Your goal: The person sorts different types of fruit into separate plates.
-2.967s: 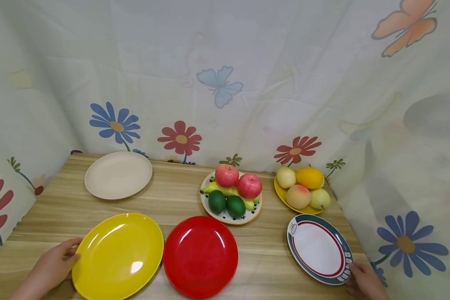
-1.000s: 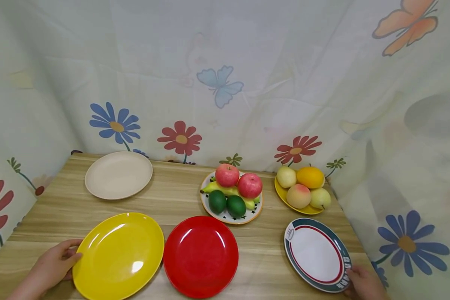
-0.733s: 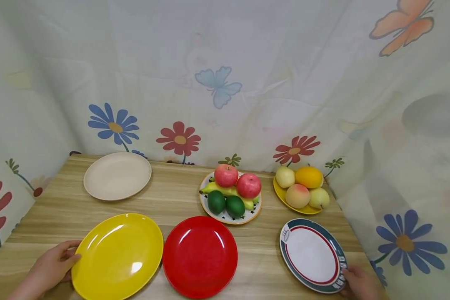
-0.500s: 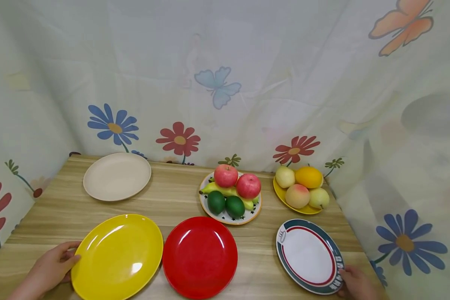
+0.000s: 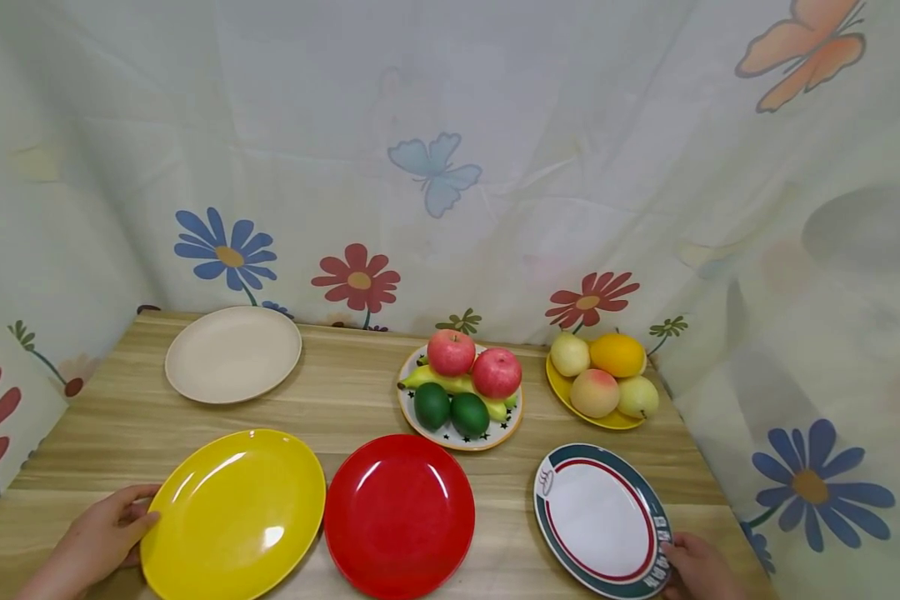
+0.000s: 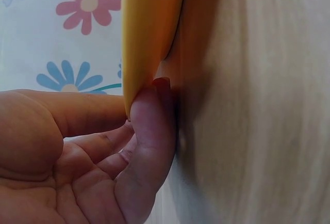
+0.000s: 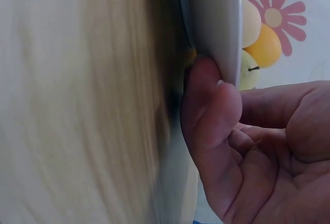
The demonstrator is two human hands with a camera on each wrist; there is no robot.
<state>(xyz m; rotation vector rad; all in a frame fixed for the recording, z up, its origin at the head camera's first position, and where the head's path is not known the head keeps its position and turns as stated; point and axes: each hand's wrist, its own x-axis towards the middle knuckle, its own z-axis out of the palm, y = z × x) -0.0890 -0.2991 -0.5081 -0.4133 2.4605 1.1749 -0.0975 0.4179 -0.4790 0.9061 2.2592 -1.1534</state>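
Observation:
At the lower left, my left hand (image 5: 103, 533) pinches the rim of a large yellow oval plate (image 5: 232, 512), thumb on top and fingers under the edge. The left wrist view shows those fingertips beneath the yellow plate (image 6: 147, 22), close over the wood. My right hand (image 5: 697, 568) grips the right rim of a white plate (image 5: 600, 521) with a dark green border and a red ring. Seen from the right wrist, its fingers (image 7: 214, 108) curl below the rim. Between the two held plates lies a round red plate (image 5: 399, 517), right beside the yellow one.
A beige oval plate (image 5: 232, 354) lies at the back left of the wooden table (image 5: 345, 375). A star-patterned plate (image 5: 504, 433) bears apples, bananas and green fruit. A small yellow plate (image 5: 562, 387) at the back right holds several fruits. A printed curtain (image 5: 450, 83) hangs behind.
My right hand has moved the green-bordered plate to the left and nearer, towards the red plate. The left hand and the yellow plate have stayed in place.

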